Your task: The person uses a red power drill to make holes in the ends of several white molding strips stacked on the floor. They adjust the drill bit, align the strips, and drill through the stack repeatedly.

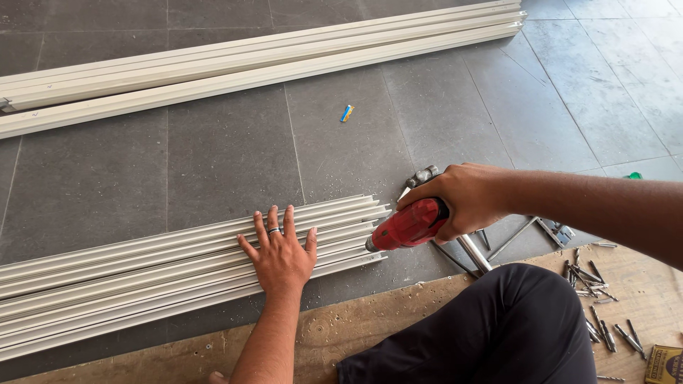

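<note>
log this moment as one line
left hand: flat on near profile bundle | right hand: gripping red drill at bundle end | floor: loose drill bits

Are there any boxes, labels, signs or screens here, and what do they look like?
Small box: bottom right corner on the wooden board, beside the drill bits; rectangular, yellow-brown, cut off by the frame edge.
Scrap: on the grey floor tiles, small, blue and yellow; possibly a wrapper.
No signs or screens.

1 small box (665, 365) sits at the bottom right corner on the wooden board, rectangular, yellowish-brown with darker print, partly cut off by the frame edge.
</note>
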